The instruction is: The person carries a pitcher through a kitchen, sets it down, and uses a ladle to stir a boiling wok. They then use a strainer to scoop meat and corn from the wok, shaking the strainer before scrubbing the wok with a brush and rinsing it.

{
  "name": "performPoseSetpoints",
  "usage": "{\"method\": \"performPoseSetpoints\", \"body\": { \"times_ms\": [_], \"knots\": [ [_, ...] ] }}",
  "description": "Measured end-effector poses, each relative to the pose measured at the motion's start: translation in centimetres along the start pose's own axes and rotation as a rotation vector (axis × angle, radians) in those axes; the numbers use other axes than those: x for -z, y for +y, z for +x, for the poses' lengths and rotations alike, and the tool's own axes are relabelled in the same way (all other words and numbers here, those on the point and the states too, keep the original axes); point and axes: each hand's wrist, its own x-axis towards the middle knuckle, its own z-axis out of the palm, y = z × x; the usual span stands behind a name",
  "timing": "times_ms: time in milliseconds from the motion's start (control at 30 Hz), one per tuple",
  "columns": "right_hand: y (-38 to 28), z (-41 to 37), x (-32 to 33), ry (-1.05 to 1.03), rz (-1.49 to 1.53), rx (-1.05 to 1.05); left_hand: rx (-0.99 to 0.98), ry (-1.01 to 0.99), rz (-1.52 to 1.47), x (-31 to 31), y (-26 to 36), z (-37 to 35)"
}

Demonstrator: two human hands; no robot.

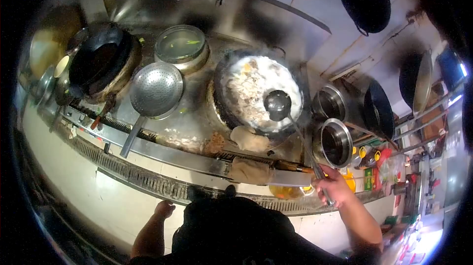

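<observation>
My right hand grips the long handle of a ladle. The ladle's dark round bowl rests in a wok full of white, foamy liquid with pale pieces in it. Steam rises from the wok. Low in the view, away from the stove, my left hand hangs beside my body with its fingers curled in and nothing visible in them. Below the wok's near rim lies a crumpled beige cloth.
A perforated strainer lies left of the wok, near a pot of liquid. Another dark wok stands at far left. Metal pots are at right, with bottles beyond. A folded cloth hangs on the front edge.
</observation>
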Motion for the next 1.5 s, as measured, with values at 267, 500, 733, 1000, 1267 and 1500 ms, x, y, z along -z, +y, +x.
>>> {"method": "performPoseSetpoints", "body": {
  "times_ms": [267, 500, 733, 1000, 1267, 1500],
  "knots": [
    [-2.5, -0.4, 0.4, -0.229, 0.402, -0.262, 0.032, 0.008, 0.014, -1.1, -2.1, 0.6],
    [-3.0, 0.8, 0.9, -0.417, 0.511, -0.445, 0.059, 0.047, -0.089, 0.2, 0.6, -2.9],
    [-4.6, -0.6, 0.0, -0.46, 0.707, -0.469, 0.034, 0.042, -0.107, -1.5, -2.1, -3.0],
    [-2.6, 3.8, -0.3, -0.491, 0.767, -0.532, 0.101, 0.042, -0.161, -3.0, -3.7, -2.1],
    [-2.6, 4.6, -1.6, -0.619, 0.955, -0.431, -0.04, 0.037, 0.03, -4.2, -5.4, -0.7],
    [-4.4, 4.3, -3.0, -0.495, 0.875, -0.447, 0.122, 0.001, -0.15, -2.6, -3.6, -0.9]
  ]
}}
